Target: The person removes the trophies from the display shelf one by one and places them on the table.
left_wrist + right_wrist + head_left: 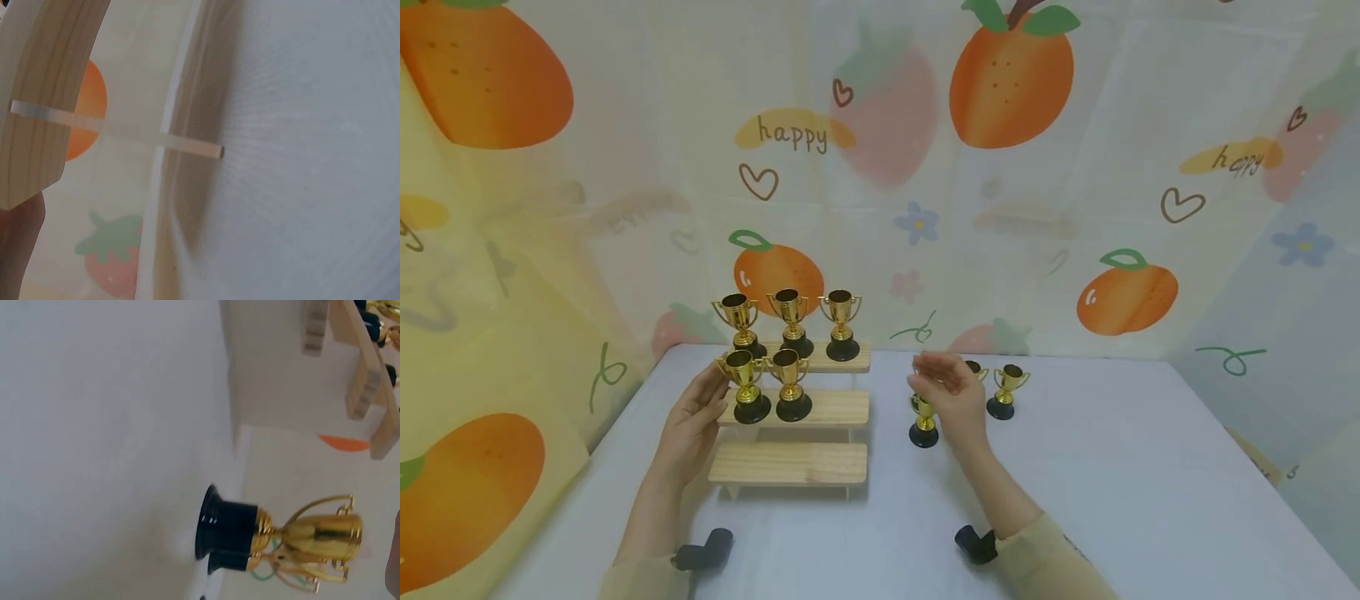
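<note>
My left hand (694,425) is at the left side of a three-step wooden display stand (793,407), fingers extended beside its middle step; the left wrist view shows part of that hand (22,244) against a wooden board (44,94). Two gold trophy cups with black bases, one of them this trophy (790,387), stand on the middle step. My right hand (953,400), fingers bent loosely, hovers beside a small trophy (924,429) upright on the table. In the right wrist view a trophy (312,537) stands apart from the fingertip (394,562).
Three more trophies, including this right-hand trophy (842,325), stand on the top step. On the white table (1097,483), another trophy (1007,392) stands right of my right hand, with one partly hidden behind the hand. A fruit-printed cloth (880,208) hangs behind.
</note>
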Available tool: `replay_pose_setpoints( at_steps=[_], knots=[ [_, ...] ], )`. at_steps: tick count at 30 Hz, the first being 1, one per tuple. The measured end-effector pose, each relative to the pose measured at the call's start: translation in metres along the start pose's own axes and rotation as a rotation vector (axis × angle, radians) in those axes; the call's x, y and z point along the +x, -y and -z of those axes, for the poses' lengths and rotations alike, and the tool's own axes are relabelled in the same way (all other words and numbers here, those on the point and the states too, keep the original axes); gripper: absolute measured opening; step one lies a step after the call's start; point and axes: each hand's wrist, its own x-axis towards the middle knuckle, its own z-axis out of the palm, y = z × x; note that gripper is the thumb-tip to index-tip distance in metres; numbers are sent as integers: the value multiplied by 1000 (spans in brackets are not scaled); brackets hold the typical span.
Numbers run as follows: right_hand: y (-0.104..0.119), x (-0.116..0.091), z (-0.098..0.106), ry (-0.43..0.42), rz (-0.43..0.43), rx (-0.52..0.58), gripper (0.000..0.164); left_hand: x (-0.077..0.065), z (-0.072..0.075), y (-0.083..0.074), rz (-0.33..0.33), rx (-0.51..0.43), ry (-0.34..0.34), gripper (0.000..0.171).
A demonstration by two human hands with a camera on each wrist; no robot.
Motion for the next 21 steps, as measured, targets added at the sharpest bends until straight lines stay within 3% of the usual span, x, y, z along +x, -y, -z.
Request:
replay_pose_setpoints(
  at_steps=[21],
  knots=[
    [6, -5, -71, 247, -17, -6, 40, -1, 0, -1, 13, 2, 5, 59]
  ],
)
